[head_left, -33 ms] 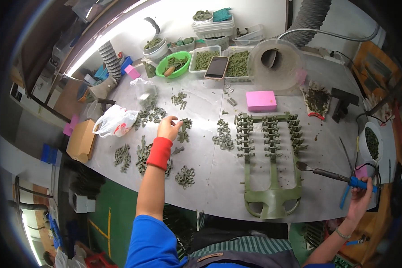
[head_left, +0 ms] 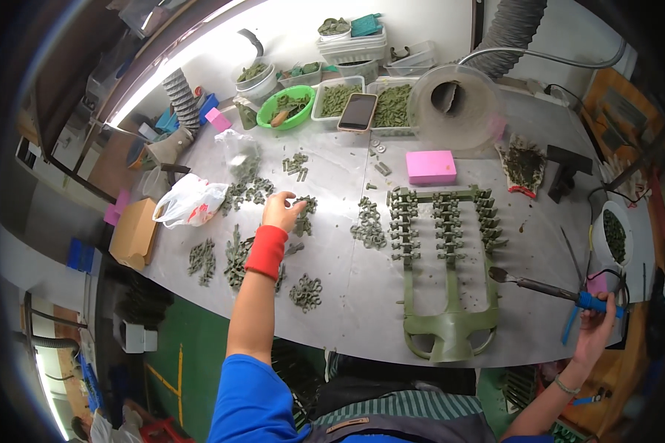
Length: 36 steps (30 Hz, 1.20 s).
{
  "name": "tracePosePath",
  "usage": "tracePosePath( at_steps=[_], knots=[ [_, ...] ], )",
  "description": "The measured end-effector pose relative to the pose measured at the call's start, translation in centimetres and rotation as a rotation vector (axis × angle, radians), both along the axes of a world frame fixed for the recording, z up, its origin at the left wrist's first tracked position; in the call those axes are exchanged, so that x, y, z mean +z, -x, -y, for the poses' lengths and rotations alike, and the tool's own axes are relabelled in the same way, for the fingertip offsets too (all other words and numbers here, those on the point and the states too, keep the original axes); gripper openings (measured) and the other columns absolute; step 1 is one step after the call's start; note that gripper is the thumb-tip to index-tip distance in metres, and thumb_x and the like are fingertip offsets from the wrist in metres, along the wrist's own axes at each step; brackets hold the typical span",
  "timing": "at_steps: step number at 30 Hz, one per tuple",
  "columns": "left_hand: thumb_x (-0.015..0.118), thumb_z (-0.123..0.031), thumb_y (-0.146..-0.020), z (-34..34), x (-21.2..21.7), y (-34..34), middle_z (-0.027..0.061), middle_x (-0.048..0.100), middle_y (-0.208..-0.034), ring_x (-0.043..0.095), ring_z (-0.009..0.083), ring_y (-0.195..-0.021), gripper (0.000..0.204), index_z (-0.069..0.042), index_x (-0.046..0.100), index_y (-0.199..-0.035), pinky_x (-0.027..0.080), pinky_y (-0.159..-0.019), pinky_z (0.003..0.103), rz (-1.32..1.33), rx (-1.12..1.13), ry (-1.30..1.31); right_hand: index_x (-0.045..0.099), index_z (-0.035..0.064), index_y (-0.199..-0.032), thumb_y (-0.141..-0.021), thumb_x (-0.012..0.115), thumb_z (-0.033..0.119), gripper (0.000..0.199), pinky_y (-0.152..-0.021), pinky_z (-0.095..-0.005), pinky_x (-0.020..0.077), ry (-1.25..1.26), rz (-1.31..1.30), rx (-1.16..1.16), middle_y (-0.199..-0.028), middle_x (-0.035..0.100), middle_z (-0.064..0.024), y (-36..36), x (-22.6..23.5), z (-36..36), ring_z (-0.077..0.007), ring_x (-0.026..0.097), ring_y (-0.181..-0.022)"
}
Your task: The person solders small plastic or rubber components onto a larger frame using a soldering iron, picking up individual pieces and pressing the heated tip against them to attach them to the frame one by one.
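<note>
My left hand (head_left: 279,213), above a red wristband, reaches over a small pile of green plastic parts (head_left: 305,220). Its bent fingertips come together at the edge of that pile; anything between them is too small to make out. At the right, my right hand (head_left: 595,326) grips the blue handle of a soldering iron (head_left: 543,286) with a dark shaft and broad flat tip. The tip points left, near the right side of a green moulded frame (head_left: 451,325). Rows of small green clips (head_left: 448,225) line the frame's upper bars.
Around my left hand lie piles of rings (head_left: 306,292), clips (head_left: 368,224) and pins (head_left: 295,164). A white plastic bag (head_left: 190,200) and an open cardboard box (head_left: 134,235) are at left. Behind stand a green basin (head_left: 307,114), a phone (head_left: 358,111), a pink block (head_left: 431,167) and an extraction hood (head_left: 458,118).
My left forearm and hand have shifted very slightly to the right. The right hand and the soldering iron keep their place.
</note>
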<state>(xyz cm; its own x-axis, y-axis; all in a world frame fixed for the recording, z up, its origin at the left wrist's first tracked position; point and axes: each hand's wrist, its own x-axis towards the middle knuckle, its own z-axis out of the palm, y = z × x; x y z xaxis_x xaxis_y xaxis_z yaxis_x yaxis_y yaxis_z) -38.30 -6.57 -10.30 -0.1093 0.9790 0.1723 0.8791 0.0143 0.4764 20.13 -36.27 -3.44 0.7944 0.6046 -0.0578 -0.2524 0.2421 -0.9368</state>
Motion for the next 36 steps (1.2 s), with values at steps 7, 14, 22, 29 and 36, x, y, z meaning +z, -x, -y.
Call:
tracePosePath(
  at_steps=[7,14,22,29,36],
  knots=[
    [0.076,-0.021,-0.076,0.8,-0.2,-2.5,0.0113,0.060,-0.078,0.060,0.0290,-0.072,0.019,-0.012,0.071,-0.091,0.049,-0.067,0.038,-0.044,-0.115,-0.103,0.060,0.0048,-0.091,-0.095,0.058,0.026,0.022,-0.056,-0.0205,0.0468,-0.007,-0.052,-0.051,-0.085,0.058,-0.0029,0.1,0.6,0.5,-0.0075,0.051,-0.066],
    [0.067,-0.010,-0.088,4.7,1.8,-4.7,0.0062,0.069,-0.083,0.064,0.0120,-0.068,0.017,-0.001,0.064,-0.103,0.050,-0.060,0.023,0.762,-0.150,0.122,0.062,0.0014,-0.089,-0.094,0.059,0.023,0.023,-0.053,-0.0219,0.0512,-0.052,-0.004,0.031,-0.083,0.061,-0.0071,0.6,0.8,0.6,-0.0087,0.053,-0.063],
    [0.067,-0.004,-0.087,10.6,4.4,-9.3,0.0083,0.071,-0.094,0.067,0.0123,-0.079,0.024,0.000,0.066,-0.111,0.052,-0.070,0.023,0.861,-0.348,0.293,0.061,0.0013,-0.086,-0.094,0.058,0.022,0.022,-0.054,-0.0233,0.0535,-0.058,0.036,0.060,-0.084,0.061,-0.0083,3.1,1.8,0.4,-0.0101,0.056,-0.061],
    [0.068,0.002,-0.084,14.3,5.1,-14.9,0.0069,0.070,-0.091,0.065,0.0108,-0.082,0.020,0.003,0.068,-0.104,0.051,-0.074,0.022,0.642,-0.573,0.235,0.061,0.0022,-0.086,-0.094,0.057,0.021,0.021,-0.055,-0.0240,0.0535,-0.030,0.049,0.181,-0.083,0.061,-0.0078,6.9,1.9,-0.7,-0.0126,0.060,-0.069],
    [0.068,0.002,-0.083,14.5,5.2,-14.1,0.0079,0.069,-0.092,0.066,0.0110,-0.084,0.019,0.001,0.068,-0.102,0.054,-0.073,0.022,0.546,-0.596,0.092,0.061,0.0022,-0.085,-0.094,0.058,0.025,0.024,-0.055,-0.0229,0.0510,0.006,0.057,0.116,-0.083,0.061,-0.0067,6.6,1.8,-0.1,-0.0110,0.059,-0.067]
  ],
)
